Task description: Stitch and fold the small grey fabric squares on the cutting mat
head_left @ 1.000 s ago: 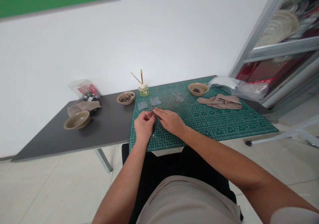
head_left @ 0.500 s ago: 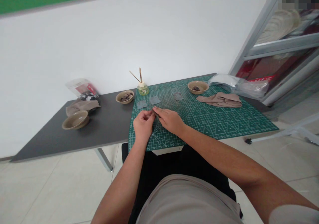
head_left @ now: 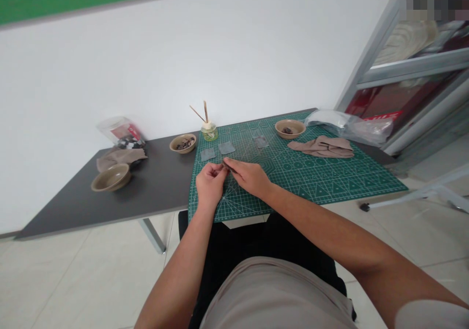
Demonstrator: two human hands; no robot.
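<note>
My left hand and my right hand meet over the near left part of a green cutting mat. Both pinch a small dark piece between their fingertips; it is too small to name. Just beyond the fingers lie two small grey squares flat on the mat. A third grey square lies farther back.
A reed diffuser bottle stands at the mat's back left corner. Tan bowls hold dark bits; another bowl sits far left near a clear jar. Beige cloth and a plastic bag lie right.
The hands have stayed together over the mat, shifting only slightly; the pinched piece shows a little more between the fingertips. The view drifted slightly.
</note>
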